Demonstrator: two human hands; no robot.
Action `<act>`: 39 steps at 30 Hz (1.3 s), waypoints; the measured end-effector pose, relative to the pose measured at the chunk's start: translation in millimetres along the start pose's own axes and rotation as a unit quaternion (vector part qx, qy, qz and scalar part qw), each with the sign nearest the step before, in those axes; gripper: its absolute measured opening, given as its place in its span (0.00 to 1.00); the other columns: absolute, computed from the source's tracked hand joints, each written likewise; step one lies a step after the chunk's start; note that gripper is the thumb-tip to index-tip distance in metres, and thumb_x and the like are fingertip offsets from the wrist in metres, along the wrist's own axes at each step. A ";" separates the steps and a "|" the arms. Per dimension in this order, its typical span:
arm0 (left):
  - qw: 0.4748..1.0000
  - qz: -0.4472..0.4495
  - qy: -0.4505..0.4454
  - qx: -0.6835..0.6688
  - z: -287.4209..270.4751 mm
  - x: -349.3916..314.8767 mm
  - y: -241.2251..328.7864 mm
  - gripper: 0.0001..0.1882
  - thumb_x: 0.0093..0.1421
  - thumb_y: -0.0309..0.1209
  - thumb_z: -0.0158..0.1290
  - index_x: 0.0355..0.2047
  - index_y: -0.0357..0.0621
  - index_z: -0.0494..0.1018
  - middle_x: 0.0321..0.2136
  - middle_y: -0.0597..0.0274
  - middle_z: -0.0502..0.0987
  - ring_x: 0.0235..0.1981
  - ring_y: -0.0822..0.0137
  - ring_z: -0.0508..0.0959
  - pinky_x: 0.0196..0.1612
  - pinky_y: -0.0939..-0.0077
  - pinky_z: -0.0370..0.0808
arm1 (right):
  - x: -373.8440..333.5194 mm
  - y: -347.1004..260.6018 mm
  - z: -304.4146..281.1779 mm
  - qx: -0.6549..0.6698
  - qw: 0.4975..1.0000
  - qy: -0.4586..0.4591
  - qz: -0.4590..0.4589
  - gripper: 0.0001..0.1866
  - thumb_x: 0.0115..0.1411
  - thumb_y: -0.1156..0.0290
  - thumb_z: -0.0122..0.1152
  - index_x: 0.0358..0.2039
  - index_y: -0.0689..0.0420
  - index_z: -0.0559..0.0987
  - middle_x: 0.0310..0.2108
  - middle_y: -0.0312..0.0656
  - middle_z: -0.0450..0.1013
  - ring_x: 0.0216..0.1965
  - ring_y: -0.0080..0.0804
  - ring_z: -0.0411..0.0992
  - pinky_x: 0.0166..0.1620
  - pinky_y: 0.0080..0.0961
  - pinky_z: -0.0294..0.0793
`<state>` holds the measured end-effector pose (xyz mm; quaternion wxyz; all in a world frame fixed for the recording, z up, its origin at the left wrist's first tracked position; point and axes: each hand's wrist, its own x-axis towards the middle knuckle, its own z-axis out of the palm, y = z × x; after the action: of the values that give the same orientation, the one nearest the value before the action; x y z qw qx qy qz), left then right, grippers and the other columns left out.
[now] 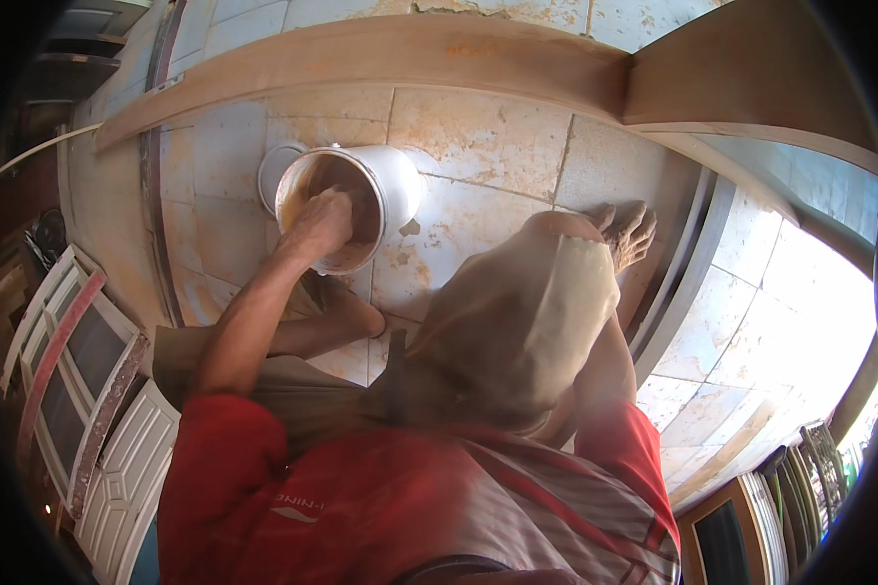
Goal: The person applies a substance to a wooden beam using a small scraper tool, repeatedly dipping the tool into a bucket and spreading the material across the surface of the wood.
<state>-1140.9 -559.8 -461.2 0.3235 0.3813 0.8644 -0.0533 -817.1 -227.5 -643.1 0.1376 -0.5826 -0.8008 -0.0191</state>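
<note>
The white bucket point(385, 190) lies tilted on the stained tile floor point(478, 141), its open mouth turned toward me and its inside coated brown. My left hand point(320, 222) is sunk into that mouth, fingers curled together, though I cannot tell whether they grip anything. A white lid point(271, 168) rests just beyond the bucket, touching its far side. Below my wrist lies one bare foot point(346, 310); off to the right, past my bent knee, the other foot point(626, 232) presses the floor beside a long wooden plank point(380, 60). My right hand is hidden behind my leg.
</note>
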 end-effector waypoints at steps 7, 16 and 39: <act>0.978 0.100 -0.138 0.124 -7.8 3.2 -17.0 0.10 0.60 0.26 0.53 0.31 0.30 0.81 0.38 0.32 0.80 0.46 0.37 0.80 0.51 0.46 0.76 | -29.3 -39.5 -40.2 0.063 0.993 -0.094 0.012 0.32 0.66 0.47 0.57 0.63 0.55 0.72 0.60 0.55 0.69 0.62 0.52 0.65 0.63 0.45 0.65; 0.985 0.007 -0.122 -0.121 -6.8 -2.7 -14.3 0.16 0.61 0.29 0.49 0.36 0.26 0.79 0.40 0.32 0.80 0.46 0.36 0.80 0.52 0.49 0.75 | 52.4 -55.0 -2.0 0.166 0.961 -0.220 -0.003 0.30 0.67 0.49 0.57 0.59 0.58 0.74 0.57 0.54 0.72 0.57 0.49 0.68 0.61 0.42 0.68; 0.843 -0.087 0.045 -0.529 -107.8 -101.2 -37.6 0.16 0.73 0.39 0.50 0.42 0.35 0.74 0.42 0.55 0.84 0.38 0.70 0.79 0.40 0.70 0.76 | 76.1 -138.3 -41.5 0.195 0.878 -0.437 -0.019 0.26 0.68 0.52 0.58 0.51 0.65 0.79 0.48 0.53 0.78 0.46 0.41 0.76 0.56 0.32 0.73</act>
<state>-1172.3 -613.0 -321.6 0.4305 0.0774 0.8045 0.4017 -960.1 -209.1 -566.8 -0.1159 -0.4782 -0.7778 0.3910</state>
